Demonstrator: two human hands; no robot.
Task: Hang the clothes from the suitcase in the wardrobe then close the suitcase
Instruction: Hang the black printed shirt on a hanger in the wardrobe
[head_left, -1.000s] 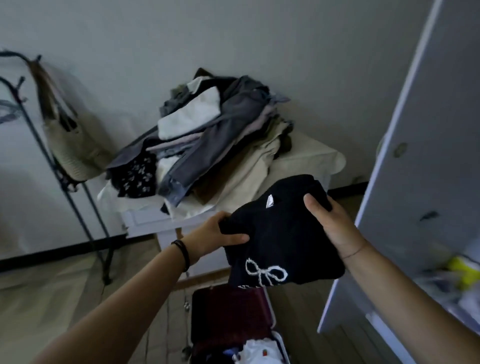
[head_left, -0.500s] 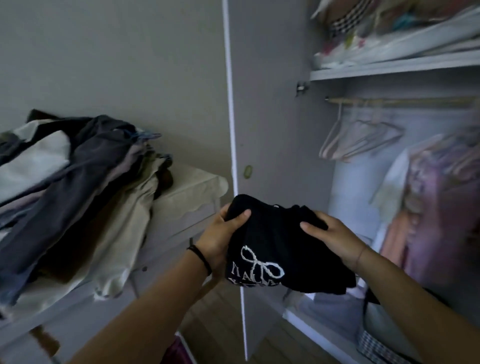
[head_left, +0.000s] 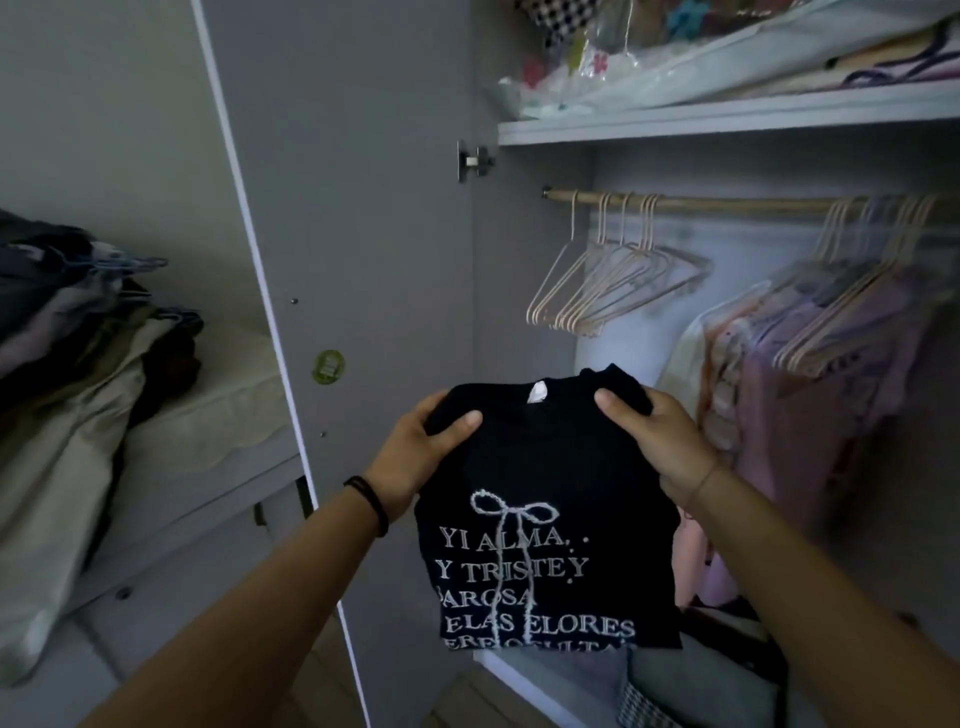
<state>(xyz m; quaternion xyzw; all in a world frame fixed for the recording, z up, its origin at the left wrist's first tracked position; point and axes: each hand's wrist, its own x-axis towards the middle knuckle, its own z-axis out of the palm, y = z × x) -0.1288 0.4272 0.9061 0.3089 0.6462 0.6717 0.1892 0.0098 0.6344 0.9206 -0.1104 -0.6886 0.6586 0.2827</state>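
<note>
Shirt: a black T-shirt (head_left: 545, 519) hangs in front of the open wardrobe (head_left: 524, 312), below the rail (head_left: 727, 202) and apart from it.
Left hand: the left hand (head_left: 415, 457) grips the shirt's left shoulder, thumb on the front and fingers curled behind.
Right hand: the right hand (head_left: 660, 441) grips the right shoulder in the same way, bunching the cloth.
Around: the wardrobe door (head_left: 374, 208) stands open to the left of the shirt, with a round green sticker (head_left: 329, 367) on it. A heap of clothes (head_left: 78, 364) lies on a white cabinet at far left.
In the way: bare hangers (head_left: 613, 280) fill the rail's left part above the shirt, and hung garments (head_left: 810, 395) crowd its right part. The shirt hides the wardrobe's lower left.
Materials: the shirt is soft knit with a pale bow and block lettering. The rail is a wooden rod and the hangers are thin, pale pink wire shapes. The shelf (head_left: 727, 122) above carries items in clear plastic.
Change: half a second ago the shirt was a folded bundle; now it hangs opened out, with the lettering legible.
</note>
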